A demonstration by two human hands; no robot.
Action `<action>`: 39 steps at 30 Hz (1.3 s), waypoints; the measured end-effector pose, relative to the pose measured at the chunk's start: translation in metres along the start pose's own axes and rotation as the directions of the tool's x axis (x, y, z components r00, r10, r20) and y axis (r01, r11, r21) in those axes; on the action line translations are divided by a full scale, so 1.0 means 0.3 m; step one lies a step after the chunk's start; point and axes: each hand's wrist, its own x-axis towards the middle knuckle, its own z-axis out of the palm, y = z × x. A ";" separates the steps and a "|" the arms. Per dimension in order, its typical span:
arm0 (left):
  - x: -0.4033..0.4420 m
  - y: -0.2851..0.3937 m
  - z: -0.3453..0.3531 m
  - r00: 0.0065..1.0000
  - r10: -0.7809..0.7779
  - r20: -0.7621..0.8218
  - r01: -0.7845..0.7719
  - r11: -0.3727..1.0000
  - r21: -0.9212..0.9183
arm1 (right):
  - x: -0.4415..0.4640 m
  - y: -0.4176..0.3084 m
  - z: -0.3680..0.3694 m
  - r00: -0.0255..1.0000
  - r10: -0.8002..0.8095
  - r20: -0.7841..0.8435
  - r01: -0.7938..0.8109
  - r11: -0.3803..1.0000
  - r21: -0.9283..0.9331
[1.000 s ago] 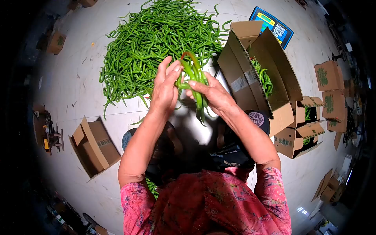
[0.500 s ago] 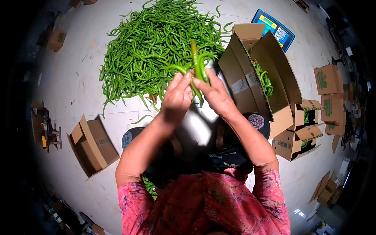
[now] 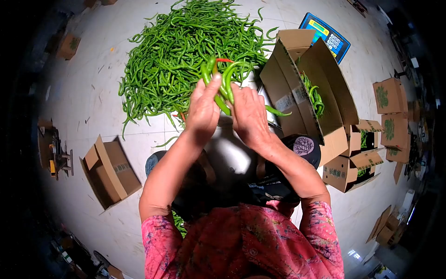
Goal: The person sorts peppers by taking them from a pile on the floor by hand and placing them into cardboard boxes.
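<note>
My left hand (image 3: pixel 203 108) is closed around a few long chili peppers (image 3: pixel 206 73), one of them with a red end. Close beside it, my right hand (image 3: pixel 251 114) grips more green chili peppers (image 3: pixel 227 80), and one pepper (image 3: pixel 279 111) sticks out past its outer side. The peppers between both hands overlap, so which hand holds some of them is unclear. Just beyond my hands lies a big heap of green chili peppers (image 3: pixel 176 51) on the pale floor.
To the right stands a tall open carton (image 3: pixel 285 88) with green peppers inside, and a blue scale display (image 3: pixel 325 36) behind it. Smaller cartons (image 3: pixel 337 174) holding peppers sit further right. An open carton (image 3: pixel 114 172) lies on the left.
My hands have shifted slightly apart and turned. The brownish-green pepper that stood upright between them is no longer seen that way; a red-ended one now shows, and a pepper juts out on the right.
</note>
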 end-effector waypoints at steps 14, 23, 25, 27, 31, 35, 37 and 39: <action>0.004 -0.029 -0.049 0.975 -0.200 -0.094 0.197 0.980 -0.039 | 0.038 0.064 -0.028 0.957 0.265 -0.115 -0.161 0.821 0.547; -0.023 -0.043 -0.012 0.996 0.015 0.088 -0.032 0.982 0.185 | -0.022 -0.014 0.063 0.980 -0.190 -0.058 0.185 0.979 -0.086; -0.002 -0.070 -0.037 0.993 -0.113 -0.041 0.109 0.989 -0.097 | -0.029 -0.034 0.076 0.978 -0.208 -0.020 0.203 0.968 -0.145; 0.011 -0.079 -0.054 0.963 -0.173 -0.204 0.146 0.979 -0.142 | -0.028 -0.058 0.073 0.972 -0.233 0.015 0.231 0.951 -0.208; 0.089 -0.043 -0.131 0.975 -0.186 -0.121 0.155 0.962 -0.223 | -0.011 -0.021 -0.113 0.952 -0.299 0.066 0.267 0.917 0.297; 0.084 0.051 -0.093 0.992 -0.111 0.053 0.121 0.963 -0.242 | 0.026 0.084 -0.242 0.926 0.370 0.074 -0.316 0.651 0.690; 0.088 0.056 -0.100 0.974 -0.120 0.193 0.176 0.937 -0.303 | 0.052 0.182 -0.269 0.892 0.352 0.285 -0.420 0.409 0.810; 0.086 0.053 -0.085 0.970 -0.135 0.204 0.201 0.915 -0.350 | 0.053 0.178 -0.270 0.848 0.336 0.410 -0.518 0.362 0.775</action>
